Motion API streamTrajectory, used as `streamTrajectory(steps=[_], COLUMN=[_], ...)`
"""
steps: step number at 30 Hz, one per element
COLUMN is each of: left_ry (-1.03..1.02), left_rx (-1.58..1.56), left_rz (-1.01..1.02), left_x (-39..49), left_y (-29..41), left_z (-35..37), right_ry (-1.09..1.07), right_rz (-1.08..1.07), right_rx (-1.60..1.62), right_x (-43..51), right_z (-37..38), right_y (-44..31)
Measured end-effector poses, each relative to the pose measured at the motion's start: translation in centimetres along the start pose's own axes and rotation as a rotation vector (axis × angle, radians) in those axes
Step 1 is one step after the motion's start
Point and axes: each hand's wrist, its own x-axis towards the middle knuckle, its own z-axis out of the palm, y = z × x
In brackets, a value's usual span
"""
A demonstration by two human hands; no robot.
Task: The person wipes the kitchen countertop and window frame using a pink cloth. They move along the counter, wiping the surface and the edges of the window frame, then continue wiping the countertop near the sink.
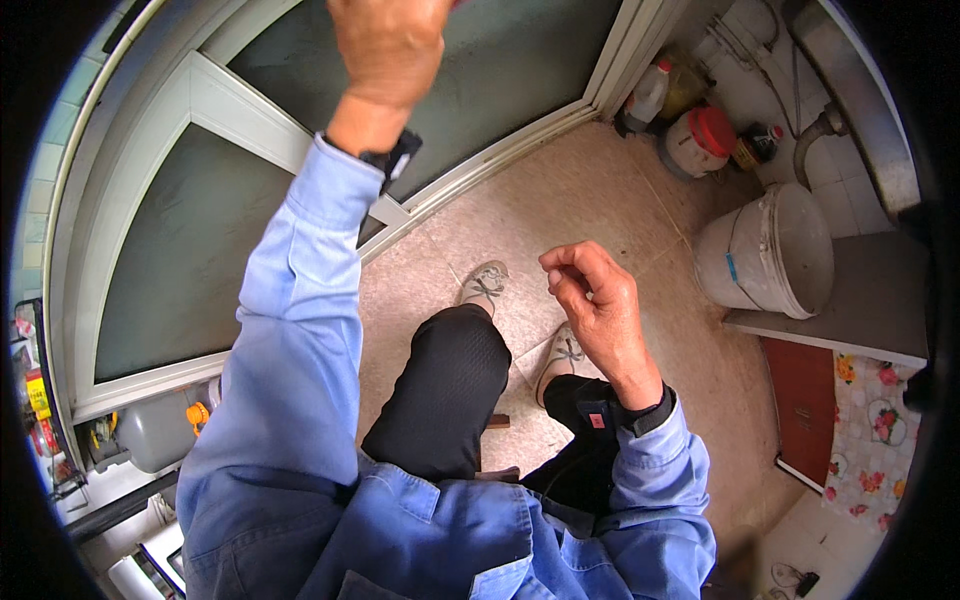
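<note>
My left hand [390, 49] is raised at the top edge of the view, in front of a frosted glass panel [510, 75] in a white-framed sliding door. Its fingers are cut off by the frame, and a speck of red shows beside them; what that is cannot be made out. Lower down, above my shoe [564, 349], hovers my right hand [596, 300]. Its fingers are curled, the thumb tip close to the index finger, with nothing visible between them. Dark bands circle both wrists below blue sleeves.
On the right, a white plastic bucket [739, 247] stands on a grey shelf [862, 292]. Behind it are a red-lidded jar [694, 142], bottles [649, 94] and a drain pipe [814, 142]. A floral cloth [870, 435] hangs below. A grey jug [154, 427] sits at left.
</note>
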Motion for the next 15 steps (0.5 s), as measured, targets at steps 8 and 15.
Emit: streamTrajectory(steps=[8, 15], left_ry=[-0.412, -0.747], left_rx=[0.075, -0.147], left_rz=[0.147, 0.382], left_x=[-7.1, -24.6], left_y=[3.1, 8.9], left_z=[8.4, 16.0], right_ry=[-0.029, -0.025], right_rz=[0.01, 0.01], right_rx=[-0.008, 0.021], right_x=[0.0, -0.7], right_z=[-0.8, -2.8], right_y=[0.5, 1.6])
